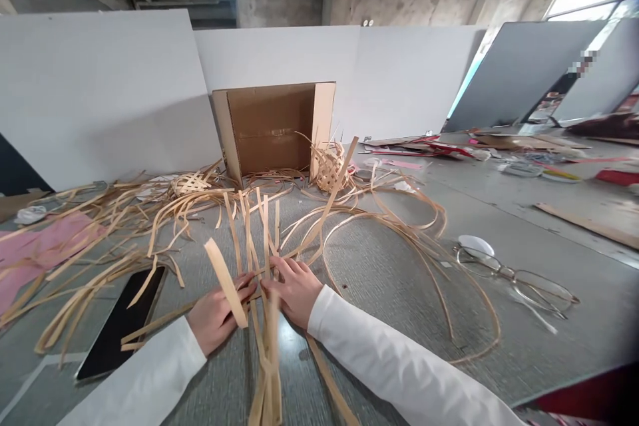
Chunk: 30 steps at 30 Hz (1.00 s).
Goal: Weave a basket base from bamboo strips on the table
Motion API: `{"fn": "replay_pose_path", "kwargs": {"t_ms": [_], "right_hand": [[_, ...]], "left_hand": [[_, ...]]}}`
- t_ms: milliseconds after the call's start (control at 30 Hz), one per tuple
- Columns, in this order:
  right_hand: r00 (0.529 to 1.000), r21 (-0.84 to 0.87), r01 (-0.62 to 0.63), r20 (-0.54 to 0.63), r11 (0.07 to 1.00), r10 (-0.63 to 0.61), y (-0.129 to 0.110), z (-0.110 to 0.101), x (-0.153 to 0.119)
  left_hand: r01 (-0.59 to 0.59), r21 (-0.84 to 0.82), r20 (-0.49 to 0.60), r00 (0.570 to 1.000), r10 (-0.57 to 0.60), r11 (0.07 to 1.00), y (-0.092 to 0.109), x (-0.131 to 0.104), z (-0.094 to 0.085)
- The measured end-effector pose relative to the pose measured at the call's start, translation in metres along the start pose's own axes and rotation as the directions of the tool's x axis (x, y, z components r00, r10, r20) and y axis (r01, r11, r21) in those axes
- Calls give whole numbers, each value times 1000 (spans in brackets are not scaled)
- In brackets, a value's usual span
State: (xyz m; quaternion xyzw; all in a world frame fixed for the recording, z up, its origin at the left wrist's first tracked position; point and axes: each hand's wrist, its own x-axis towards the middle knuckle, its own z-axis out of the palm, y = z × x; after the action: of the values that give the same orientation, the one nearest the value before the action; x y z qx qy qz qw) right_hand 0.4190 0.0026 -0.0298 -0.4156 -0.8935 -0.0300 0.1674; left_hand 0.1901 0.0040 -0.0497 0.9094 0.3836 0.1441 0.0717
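Note:
Several pale flat weaving strips (266, 226) run lengthwise away from me, crossed near the middle by sideways strips. My left hand (215, 314) is on the left of this crossing, its fingers closed on the strips; one strip (225, 283) sticks up and curves in front of it. At the right of the crossing, my right hand (295, 289) has its thumb and fingers pressed on the strips. The two hands are close together. Toward me, the near ends of the strips gather in a bundle (269, 379). The strips and fingers partly hide the crossing.
Loose strips lie on the left, beside a black phone (122, 323) and pink sheet (54, 246). Long strips loop at right, near eyeglasses (514, 273) and a white round object (476, 245). Behind are a woven piece (332, 166), a cardboard box (272, 126) and white panels (279, 53).

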Motion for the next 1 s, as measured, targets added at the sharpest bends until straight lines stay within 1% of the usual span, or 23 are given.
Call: {"fn": "replay_pose_path", "kwargs": {"t_ms": [100, 200, 267, 433, 567, 667, 867, 1000], "right_hand": [[1000, 3, 9, -10, 1000, -9, 0, 1, -1], [998, -10, 58, -10, 998, -58, 1, 3, -1], [997, -19, 75, 3, 997, -75, 3, 5, -1], [996, 7, 84, 40, 996, -84, 5, 6, 1], [995, 25, 95, 38, 995, -95, 7, 6, 1], [995, 18, 92, 46, 996, -93, 8, 7, 1], [995, 30, 50, 85, 998, -52, 5, 6, 1], [991, 14, 56, 122, 998, -58, 5, 6, 1]], "left_hand": [[-55, -37, 61, 997, 57, 998, 0, 0, -6], [-37, -49, 84, 996, 41, 998, 4, 1, -11], [-13, -31, 70, 997, 16, 999, 7, 1, -12], [-17, 2, 64, 998, 16, 1000, 10, 0, -10], [10, -44, 5, 1000, -10, 999, 10, 1, -8], [22, -83, -19, 1000, -23, 996, 9, 3, -7], [60, -140, -39, 997, -66, 988, 11, 5, -10], [104, -131, -15, 994, -107, 986, 16, 8, -13]]}}
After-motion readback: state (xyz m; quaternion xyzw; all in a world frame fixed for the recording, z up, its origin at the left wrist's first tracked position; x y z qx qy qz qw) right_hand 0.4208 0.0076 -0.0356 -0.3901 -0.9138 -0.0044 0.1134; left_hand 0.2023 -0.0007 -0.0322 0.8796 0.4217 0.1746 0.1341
